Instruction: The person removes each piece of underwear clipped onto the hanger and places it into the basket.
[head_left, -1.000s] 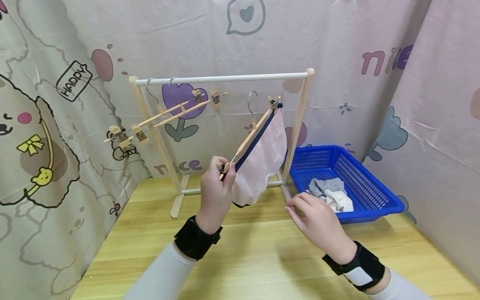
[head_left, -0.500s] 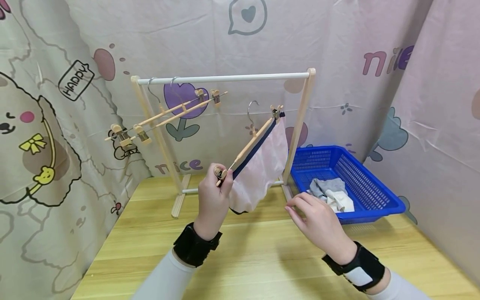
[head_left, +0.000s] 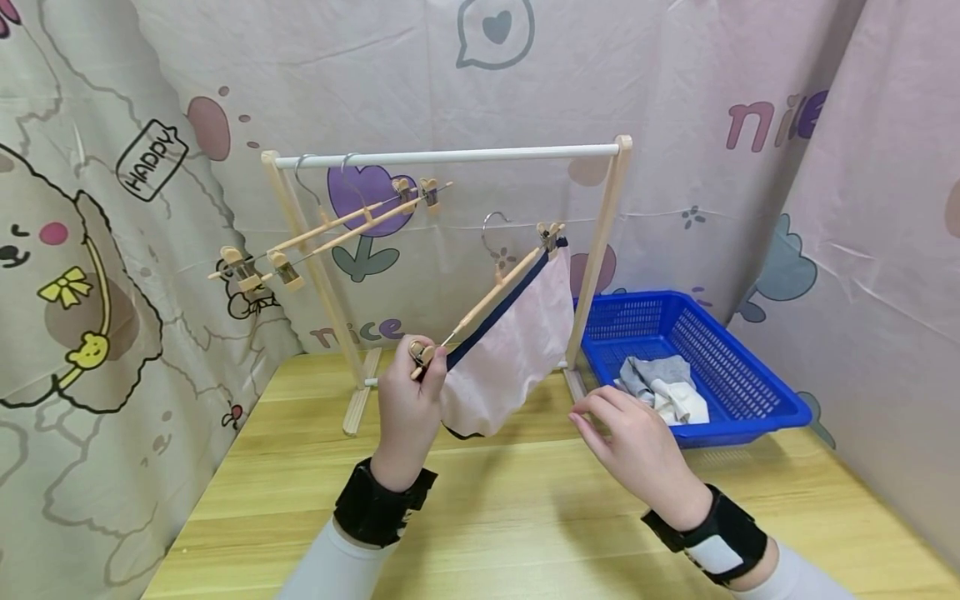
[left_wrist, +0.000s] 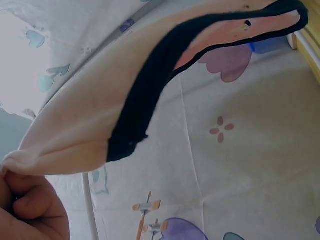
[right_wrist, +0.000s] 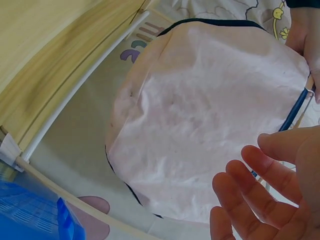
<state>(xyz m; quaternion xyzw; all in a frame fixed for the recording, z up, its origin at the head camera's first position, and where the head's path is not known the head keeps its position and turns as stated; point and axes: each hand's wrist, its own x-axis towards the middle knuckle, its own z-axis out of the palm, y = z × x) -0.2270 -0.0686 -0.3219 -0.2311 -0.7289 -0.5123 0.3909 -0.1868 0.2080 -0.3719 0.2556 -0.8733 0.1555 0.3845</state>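
My left hand [head_left: 405, 417] grips the near end of a wooden clip hanger [head_left: 495, 292], around one clip. From the hanger hang pale pink underpants [head_left: 513, 354] with navy trim; the far clip [head_left: 551, 236] pinches their waistband. The hanger's metal hook stands free, below and in front of the rack bar. In the left wrist view, the pink cloth [left_wrist: 95, 95] spreads out above the curled fingers. My right hand [head_left: 633, 446] hovers above the table in front of the basket, with relaxed fingers [right_wrist: 270, 192] holding nothing. The right wrist view shows the cloth [right_wrist: 200, 110] hanging beyond them.
Two bare clip hangers [head_left: 352, 229] hang at the left of the wooden rack's white bar [head_left: 450, 157]. To the right stands a blue plastic basket [head_left: 731, 367] with crumpled grey and white cloths [head_left: 667, 387]. A patterned curtain backs the wooden table [head_left: 510, 525].
My left hand has moved down and to the left, bringing the hanger and underpants lower and away from the bar. My right hand has stayed almost still.
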